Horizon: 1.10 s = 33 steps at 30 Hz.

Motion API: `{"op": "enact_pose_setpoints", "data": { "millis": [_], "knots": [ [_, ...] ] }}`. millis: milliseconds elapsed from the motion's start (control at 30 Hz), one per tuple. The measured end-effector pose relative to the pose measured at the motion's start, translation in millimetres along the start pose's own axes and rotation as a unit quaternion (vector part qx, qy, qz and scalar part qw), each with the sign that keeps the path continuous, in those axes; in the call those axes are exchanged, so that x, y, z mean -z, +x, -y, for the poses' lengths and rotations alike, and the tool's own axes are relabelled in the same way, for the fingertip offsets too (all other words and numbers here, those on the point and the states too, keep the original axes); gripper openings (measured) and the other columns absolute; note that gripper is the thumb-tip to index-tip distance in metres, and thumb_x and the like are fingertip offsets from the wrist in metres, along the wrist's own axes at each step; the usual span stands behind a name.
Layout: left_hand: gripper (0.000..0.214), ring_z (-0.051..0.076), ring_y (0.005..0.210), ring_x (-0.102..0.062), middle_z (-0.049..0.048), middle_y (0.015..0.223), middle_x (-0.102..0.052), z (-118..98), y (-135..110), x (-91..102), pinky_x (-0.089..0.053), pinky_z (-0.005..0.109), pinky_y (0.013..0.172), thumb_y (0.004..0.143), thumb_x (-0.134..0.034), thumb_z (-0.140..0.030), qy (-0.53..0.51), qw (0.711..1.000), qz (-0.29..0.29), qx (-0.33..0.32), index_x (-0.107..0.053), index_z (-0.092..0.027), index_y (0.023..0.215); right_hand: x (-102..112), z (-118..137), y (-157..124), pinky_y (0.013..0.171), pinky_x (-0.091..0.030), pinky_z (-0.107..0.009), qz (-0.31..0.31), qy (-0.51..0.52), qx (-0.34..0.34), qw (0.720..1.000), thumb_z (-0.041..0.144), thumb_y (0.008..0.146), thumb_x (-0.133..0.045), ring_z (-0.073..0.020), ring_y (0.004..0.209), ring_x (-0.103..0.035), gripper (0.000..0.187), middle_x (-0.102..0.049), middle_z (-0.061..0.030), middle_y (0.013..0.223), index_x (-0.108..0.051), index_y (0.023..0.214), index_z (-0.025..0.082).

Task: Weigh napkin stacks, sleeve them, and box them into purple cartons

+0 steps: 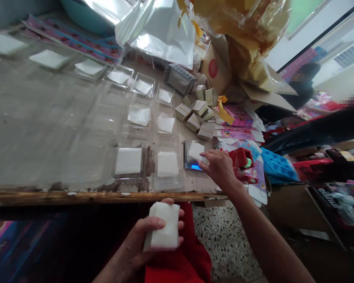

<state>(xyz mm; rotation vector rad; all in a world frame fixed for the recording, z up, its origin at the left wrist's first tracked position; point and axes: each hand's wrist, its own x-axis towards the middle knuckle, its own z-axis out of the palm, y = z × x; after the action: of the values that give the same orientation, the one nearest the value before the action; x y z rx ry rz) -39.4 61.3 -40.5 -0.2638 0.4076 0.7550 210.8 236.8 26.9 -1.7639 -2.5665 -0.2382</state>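
My left hand [141,243] is below the table edge, over my lap, closed around a stack of white square pads [163,226]. My right hand [220,167] reaches onto the table with its fingers pinched on a white pad [196,151] that lies on a small digital scale [193,166] with a blue lit display. Left of the scale, clear plastic trays [168,173] lie in rows across the table, most with a white pad [128,161] inside.
Small beige boxes [196,116] are heaped behind the scale. A red tool [240,159] and pink printed cards [238,125] lie to the right. Silver foil bags [162,35] and yellow plastic [247,31] pile at the back. The wooden table edge [91,196] runs across.
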Motion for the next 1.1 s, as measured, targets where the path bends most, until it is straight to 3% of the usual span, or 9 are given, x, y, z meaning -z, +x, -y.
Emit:
{"op": "enact_pose_setpoints", "data": {
  "millis": [133,300,467,567,700,833,1000,1100],
  "knots": [
    [0.077,0.03,0.104,-0.071,0.0148,0.124,-0.07,-6.2,-2.1,0.0,-0.054,0.051,0.093,0.079,-0.06,-0.004,-0.003,1.0,0.022,-0.014,-0.042,-0.027,0.15,5.9,-2.8,1.7,0.08,-0.048,-0.035,-0.026,0.047,-0.034,0.998,0.028,0.088,-0.071,-0.0235,0.088,-0.07,0.018,-0.078,-0.0055,0.095,-0.079,0.103,0.021],
    [0.084,0.029,0.102,-0.072,0.016,0.123,-0.07,-8.7,-0.3,-6.7,-0.055,0.051,0.093,0.079,-0.063,-0.004,-0.013,1.0,0.011,-0.005,-0.034,-0.027,0.154,15.8,7.2,-20.3,0.074,-0.05,-0.029,-0.086,0.17,-0.079,0.979,0.029,0.088,-0.068,-0.0174,0.076,-0.07,0.012,-0.076,-0.001,0.082,-0.079,0.088,0.023],
    [0.09,0.029,0.102,-0.073,0.0155,0.123,-0.07,-2.5,-1.5,-7.6,-0.054,0.053,0.095,0.081,-0.062,-0.004,-0.008,1.0,-0.019,0.01,-0.022,-0.029,0.158,12.6,2.8,-24.0,0.071,-0.05,-0.029,-0.087,0.127,-0.122,0.981,0.027,0.087,-0.065,-0.0186,0.076,-0.07,0.015,-0.077,-0.0029,0.084,-0.08,0.087,0.022],
    [0.089,0.028,0.1,-0.073,0.0161,0.122,-0.071,3.0,-1.6,-8.2,-0.054,0.052,0.094,0.083,-0.061,-0.004,0.002,1.0,-0.023,0.01,-0.021,-0.029,0.158,6.2,-7.0,-13.2,0.071,-0.049,-0.029,-0.07,0.112,-0.129,0.983,0.027,0.087,-0.066,-0.0192,0.077,-0.071,0.015,-0.078,-0.0025,0.083,-0.08,0.088,0.023],
    [0.085,0.029,0.103,-0.073,0.0145,0.119,-0.072,7.4,-0.2,-11.8,-0.054,0.051,0.095,0.085,-0.062,-0.007,0.013,0.999,-0.039,0.002,-0.023,-0.029,0.157,-0.9,-4.9,-1.0,0.074,-0.048,-0.03,-0.01,0.074,-0.048,0.996,0.03,0.089,-0.068,-0.02,0.082,-0.071,0.018,-0.078,-0.0051,0.094,-0.079,0.101,0.022],
    [0.085,0.03,0.102,-0.073,0.0155,0.12,-0.072,7.7,0.7,-12.4,-0.054,0.052,0.094,0.081,-0.065,-0.007,0.019,1.0,-0.02,-0.002,-0.031,-0.027,0.156,-5.6,6.0,7.8,0.08,-0.045,-0.034,0.025,-0.003,0.006,1.0,0.028,0.088,-0.071,-0.0245,0.092,-0.07,0.022,-0.077,-0.0093,0.106,-0.077,0.107,0.019],
    [0.076,0.031,0.107,-0.072,0.014,0.125,-0.071,3.4,-0.7,-7.3,-0.052,0.054,0.099,0.079,-0.068,-0.01,0.02,0.999,-0.037,-0.009,-0.043,-0.027,0.149,-11.7,6.0,22.2,0.073,-0.039,-0.032,0.092,-0.027,0.018,0.995,0.027,0.086,-0.07,-0.0223,0.081,-0.069,0.014,-0.077,-0.0089,0.094,-0.077,0.096,0.02],
    [0.065,0.031,0.108,-0.071,0.0139,0.126,-0.071,0.6,-1.1,-5.5,-0.051,0.056,0.1,0.078,-0.068,-0.009,0.016,0.999,-0.034,-0.01,-0.052,-0.025,0.139,-16.0,6.9,28.9,0.069,-0.036,-0.032,0.101,-0.027,0.017,0.994,0.021,0.083,-0.068,-0.0212,0.073,-0.066,0.008,-0.076,-0.009,0.086,-0.076,0.084,0.019]
  ]
}}
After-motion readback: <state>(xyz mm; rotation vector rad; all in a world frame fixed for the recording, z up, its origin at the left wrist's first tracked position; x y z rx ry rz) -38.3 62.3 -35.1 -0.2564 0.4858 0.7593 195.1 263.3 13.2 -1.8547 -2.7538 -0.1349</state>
